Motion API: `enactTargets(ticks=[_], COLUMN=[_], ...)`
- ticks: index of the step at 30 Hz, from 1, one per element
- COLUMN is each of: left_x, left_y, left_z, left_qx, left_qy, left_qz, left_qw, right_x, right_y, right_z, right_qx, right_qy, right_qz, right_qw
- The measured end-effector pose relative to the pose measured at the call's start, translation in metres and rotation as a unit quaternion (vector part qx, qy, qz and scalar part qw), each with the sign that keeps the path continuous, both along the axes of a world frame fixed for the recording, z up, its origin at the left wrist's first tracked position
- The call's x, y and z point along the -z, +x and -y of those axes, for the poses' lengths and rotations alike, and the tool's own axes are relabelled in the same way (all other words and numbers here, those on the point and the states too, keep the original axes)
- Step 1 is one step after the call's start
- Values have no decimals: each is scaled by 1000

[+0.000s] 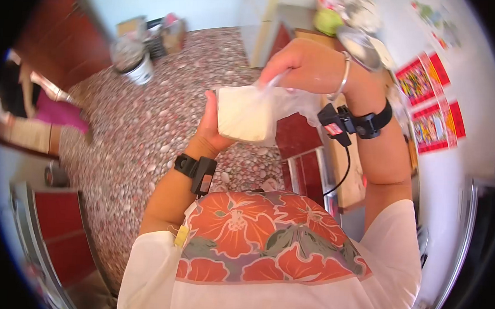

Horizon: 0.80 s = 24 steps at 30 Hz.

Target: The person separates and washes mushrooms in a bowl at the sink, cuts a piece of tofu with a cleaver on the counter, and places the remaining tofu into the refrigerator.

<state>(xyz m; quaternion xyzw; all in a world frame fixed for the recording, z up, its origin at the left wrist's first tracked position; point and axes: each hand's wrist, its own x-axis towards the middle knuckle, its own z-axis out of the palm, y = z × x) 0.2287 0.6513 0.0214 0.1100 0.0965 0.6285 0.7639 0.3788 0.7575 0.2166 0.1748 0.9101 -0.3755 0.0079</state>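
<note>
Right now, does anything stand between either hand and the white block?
Yes, on the right: the clear plastic, pinched by the right hand, overlaps the right part of the white block. Nothing visible separates the left hand from the block's left edge, though any contact underneath is hidden.

- The block (244,114) is creamy white, and its thin bag (295,102) is milky white.
- The front cloth (235,224) has big orange-red flowers with pale edges (and gray-green leaves too).
- The shirt (389,234) is white.
- The floor (196,57) has pebbly spots, pink, gray and white.
- The posters (424,85) are bright red.
- The bracelet (345,75) is silver.
</note>
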Motion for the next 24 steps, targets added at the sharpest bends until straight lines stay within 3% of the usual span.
enactTargets(ticks=[4,7,9,13,14,15,18,24], left_x=[19,23,25,35,39,43,61,76], left_y=[-47,-79,-95,-101,-101,-98,-82,-48], left_z=[77,138,173,234,249,264,318,435], left_qx=[-135,-251,-325,-454,-512,-564,-593,-728], left_qy=[3,-4,9,-13,-16,-28,-34,-75], left_qz=[86,116,124,121,78,57,77,106], left_qw=[987,961,937,882,855,823,801,673], right_x=[12,11,17,91,112,137,181,210], right_y=[-80,-119,-128,-154,-169,-184,-219,-267], right_z=[34,44,65,98,114,137,212,359], right_qx=[-174,-114,-34,-165,-226,-242,-277,-401], right_qy=[175,258,139,-87,-81,-165,-333,-244], right_qz=[-119,-263,-272,-97,-129,-148,-142,-85], right_qw=[962,923,952,978,962,945,890,879])
